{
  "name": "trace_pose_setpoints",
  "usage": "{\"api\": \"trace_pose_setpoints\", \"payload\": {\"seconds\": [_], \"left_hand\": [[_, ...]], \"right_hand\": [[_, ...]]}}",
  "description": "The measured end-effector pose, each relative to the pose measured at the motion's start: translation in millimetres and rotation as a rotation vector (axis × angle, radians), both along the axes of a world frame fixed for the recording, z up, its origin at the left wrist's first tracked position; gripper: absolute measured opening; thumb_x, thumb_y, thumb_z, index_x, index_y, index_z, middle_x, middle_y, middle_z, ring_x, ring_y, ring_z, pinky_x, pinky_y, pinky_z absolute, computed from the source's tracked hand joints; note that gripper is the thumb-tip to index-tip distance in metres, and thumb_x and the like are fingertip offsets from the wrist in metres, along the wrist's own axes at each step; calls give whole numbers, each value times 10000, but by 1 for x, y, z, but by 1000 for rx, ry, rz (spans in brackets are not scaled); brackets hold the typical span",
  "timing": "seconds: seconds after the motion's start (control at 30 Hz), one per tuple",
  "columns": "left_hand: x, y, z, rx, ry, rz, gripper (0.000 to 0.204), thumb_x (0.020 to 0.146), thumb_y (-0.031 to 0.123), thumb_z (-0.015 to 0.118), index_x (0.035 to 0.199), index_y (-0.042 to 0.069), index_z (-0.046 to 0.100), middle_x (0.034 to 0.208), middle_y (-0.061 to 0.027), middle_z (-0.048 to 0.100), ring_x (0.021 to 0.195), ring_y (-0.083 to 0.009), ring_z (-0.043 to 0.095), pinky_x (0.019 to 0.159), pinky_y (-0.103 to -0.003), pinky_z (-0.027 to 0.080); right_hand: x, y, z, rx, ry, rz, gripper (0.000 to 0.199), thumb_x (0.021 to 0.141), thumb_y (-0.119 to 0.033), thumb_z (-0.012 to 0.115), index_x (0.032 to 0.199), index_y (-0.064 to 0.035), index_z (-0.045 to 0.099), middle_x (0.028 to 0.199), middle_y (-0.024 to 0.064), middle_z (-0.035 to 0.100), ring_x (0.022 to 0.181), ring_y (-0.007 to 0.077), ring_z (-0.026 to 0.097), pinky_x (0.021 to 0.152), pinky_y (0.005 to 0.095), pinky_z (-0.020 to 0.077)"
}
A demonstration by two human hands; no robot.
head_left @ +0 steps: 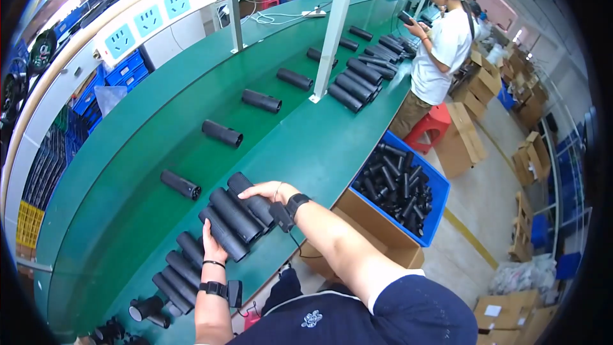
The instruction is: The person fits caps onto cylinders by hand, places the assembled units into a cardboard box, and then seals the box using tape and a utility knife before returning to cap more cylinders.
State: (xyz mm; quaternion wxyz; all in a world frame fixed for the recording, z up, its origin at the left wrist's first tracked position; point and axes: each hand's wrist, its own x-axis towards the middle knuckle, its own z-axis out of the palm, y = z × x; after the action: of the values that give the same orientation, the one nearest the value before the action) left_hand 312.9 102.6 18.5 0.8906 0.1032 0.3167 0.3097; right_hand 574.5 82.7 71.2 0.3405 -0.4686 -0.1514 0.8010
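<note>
Three black cylindrical tubes [234, 212] lie side by side at the near edge of the green workbench, between my two hands. My left hand [213, 247] presses along the outer side of the leftmost tube, its fingers pointing up. Over the rightmost tube [250, 193], my right hand [271, 191] curls its fingers, and the palm side is hidden. Left of my left hand lies a row of several more black tubes [181, 273]. At the lower left stands a cluster of dark round-ended parts [145, 308].
A green conveyor belt [143, 217] carries spaced black tubes [222, 133] beyond the bench. A metal post [335, 35] rises near a tube pile [357, 83]. To the right are a blue bin [440, 201] of small black parts and an open carton [364, 217]. A co-worker [440, 45] holds a tube farther along.
</note>
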Motion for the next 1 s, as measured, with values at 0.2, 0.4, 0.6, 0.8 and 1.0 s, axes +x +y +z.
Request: {"api": "trace_pose_setpoints", "payload": {"seconds": [0.2,0.4,0.6,0.8,1.0], "left_hand": [[-39,-12,19,-68,11,48,407,887,247,596,1232,42,527,1189,-120,607,1099,-293,571,996,-455,423],[-26,-4,23,74,221,-9,708,792,28,674,1384,165,312,1120,-78,553,1016,-261,582,844,-463,513],[-20,-5,-10,449,1114,47,968,678,158,784,1414,-38,186,1274,-257,426,1108,-371,523,979,-420,444],[-16,-12,23,665,1673,-58,1019,712,174,743,1433,-82,70,1269,-339,358,1113,-466,480,951,-446,451],[-19,-34,34,775,1582,-198,914,735,282,691,1441,-16,193,1335,-378,294,1238,-503,351,1044,-527,335]], "right_hand": [[-5,-3,56,72,-540,70,622,663,-232,827,1164,43,582,1036,145,659,898,230,642,734,377,532],[28,15,-23,163,-519,128,994,723,-251,782,1475,-1,182,1425,259,347,1159,297,538,935,361,473],[49,12,-72,547,-1039,164,885,784,-285,744,1477,-76,235,1176,223,565,1006,300,605,872,368,497],[44,19,-53,596,-1020,235,752,849,-249,691,1461,-91,283,1097,200,608,939,240,615,819,345,503],[54,23,-40,864,-1222,354,703,824,-184,702,1415,-35,352,1280,222,528,1140,317,555,952,409,457]]}}
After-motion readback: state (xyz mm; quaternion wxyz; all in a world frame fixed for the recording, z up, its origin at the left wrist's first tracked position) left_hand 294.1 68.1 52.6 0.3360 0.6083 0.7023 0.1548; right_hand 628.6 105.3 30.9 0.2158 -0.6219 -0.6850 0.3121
